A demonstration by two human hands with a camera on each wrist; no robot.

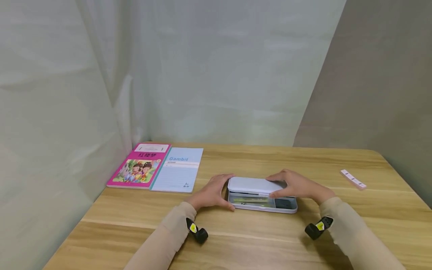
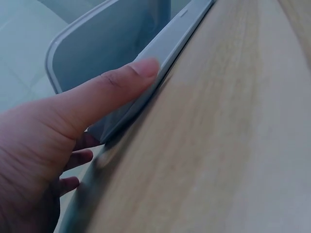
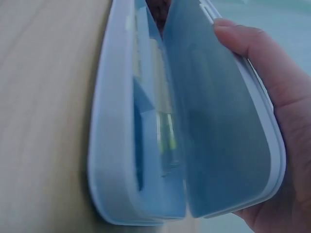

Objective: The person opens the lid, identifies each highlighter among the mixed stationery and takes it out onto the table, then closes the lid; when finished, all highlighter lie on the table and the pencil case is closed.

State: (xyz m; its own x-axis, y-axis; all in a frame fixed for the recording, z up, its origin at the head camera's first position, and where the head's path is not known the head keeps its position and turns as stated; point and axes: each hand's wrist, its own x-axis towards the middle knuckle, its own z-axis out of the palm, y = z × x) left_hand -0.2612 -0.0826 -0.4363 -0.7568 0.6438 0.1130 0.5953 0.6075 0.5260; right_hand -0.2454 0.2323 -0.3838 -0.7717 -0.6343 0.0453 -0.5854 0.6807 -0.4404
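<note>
A white pencil case [image 1: 264, 209] lies on the table with its lid [image 1: 251, 184] partly raised. Yellow-green pens [image 1: 249, 200] show inside, beside a dark item [image 1: 284, 204] in the right compartment. My left hand [image 1: 212, 192] grips the case's left end, its thumb [image 2: 121, 87] against the front wall in the left wrist view. With my right hand [image 1: 298, 184] I hold the lid near its right end, the thumb [image 3: 238, 36] on its front edge. The lid's inner face [image 3: 214, 111] fills much of the right wrist view.
At the back left lie a pink picture-covered book [image 1: 140, 165] and a light blue notebook [image 1: 177, 170], side by side. A small white strip with dark marks [image 1: 353, 179] lies to the right on the wooden table [image 1: 253, 240]. Pale curtains [image 1: 229, 75] stand behind and at the left.
</note>
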